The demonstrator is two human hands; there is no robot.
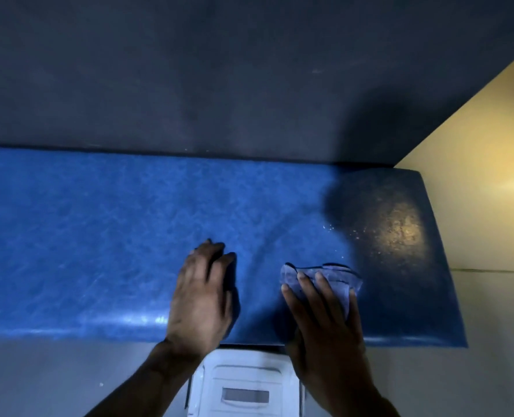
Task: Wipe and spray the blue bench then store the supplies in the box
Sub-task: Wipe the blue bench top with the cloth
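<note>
The blue bench [99, 236] runs across the middle of the head view, its right end in shadow with wet droplets [355, 233]. My right hand [325, 320] presses a crumpled pale cloth [337, 276] flat on the bench top with straight fingers. My left hand [201, 296] rests palm down on the bench to the left of the cloth, fingertips bent onto the surface, holding nothing. A white plastic box [243, 383] with a lid and handle recess stands on the floor below the bench's front edge, between my forearms. No spray bottle is in view.
A dark blue-grey wall [219, 85] rises behind the bench. A yellow-lit wall [475, 139] closes the right side. Grey floor [39, 380] lies in front of the bench.
</note>
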